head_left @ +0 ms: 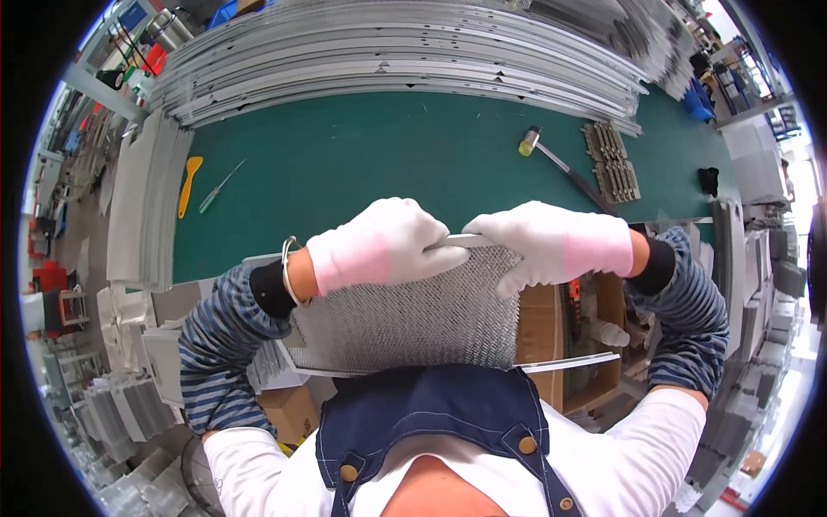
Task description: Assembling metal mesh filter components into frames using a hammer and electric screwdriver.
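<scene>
A silvery mesh panel [413,319] is held up in front of the worker's chest, at the near side of a green-topped bench [345,172]. A pale strip [461,240] shows along its far edge, between two gloved hands. The left hand [379,246] is curled closed there, thumb pointing inward; the right hand [551,246] pinches the same edge, its fingers over the top and its thumb down on the mesh. To me, standing by, this looks like seating or straightening the strip along the mesh. The next move seems to call for even pressure from both hands, so that the mesh does not buckle.

Below, right of the panel, is an open cardboard box [538,323]. Across the bench lie a yellow scraper [189,185] and a screwdriver [221,187] on the left, a hammer [560,164] on the right, and stacked metal profiles [388,60] along the back.
</scene>
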`<state>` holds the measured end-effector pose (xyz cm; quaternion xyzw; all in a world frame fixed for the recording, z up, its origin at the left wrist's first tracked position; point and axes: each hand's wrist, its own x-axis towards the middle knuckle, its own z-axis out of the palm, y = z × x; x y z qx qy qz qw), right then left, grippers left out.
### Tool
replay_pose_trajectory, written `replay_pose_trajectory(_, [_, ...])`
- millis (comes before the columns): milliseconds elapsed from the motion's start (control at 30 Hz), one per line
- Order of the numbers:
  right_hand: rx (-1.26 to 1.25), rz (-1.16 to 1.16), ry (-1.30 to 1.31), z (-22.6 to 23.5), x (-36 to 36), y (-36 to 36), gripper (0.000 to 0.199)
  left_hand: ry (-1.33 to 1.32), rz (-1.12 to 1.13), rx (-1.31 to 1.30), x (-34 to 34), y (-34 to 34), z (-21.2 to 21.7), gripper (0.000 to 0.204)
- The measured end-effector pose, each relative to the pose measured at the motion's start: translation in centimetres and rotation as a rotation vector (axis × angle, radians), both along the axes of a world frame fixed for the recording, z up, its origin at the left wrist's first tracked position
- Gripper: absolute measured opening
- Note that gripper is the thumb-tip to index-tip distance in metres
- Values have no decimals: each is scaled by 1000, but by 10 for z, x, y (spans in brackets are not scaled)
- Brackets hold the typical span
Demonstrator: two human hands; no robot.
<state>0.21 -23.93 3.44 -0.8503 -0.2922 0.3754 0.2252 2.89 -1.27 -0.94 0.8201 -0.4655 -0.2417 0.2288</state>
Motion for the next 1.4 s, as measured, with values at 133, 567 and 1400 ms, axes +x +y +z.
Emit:
replay_pose_trajectory(133, [-180, 33, -258, -5, -23, 1, 27, -507, 32, -76, -25, 1, -11, 41])
replay_pose_trajectory(567, [583, -509, -446, -22, -36, -69, 8, 655, 1383, -884, -92, 57, -79, 29])
replay_pose_trajectory(1400, [28, -350, -477, -20, -27, -40, 35, 271, -83, 273, 31, 48, 46, 28])
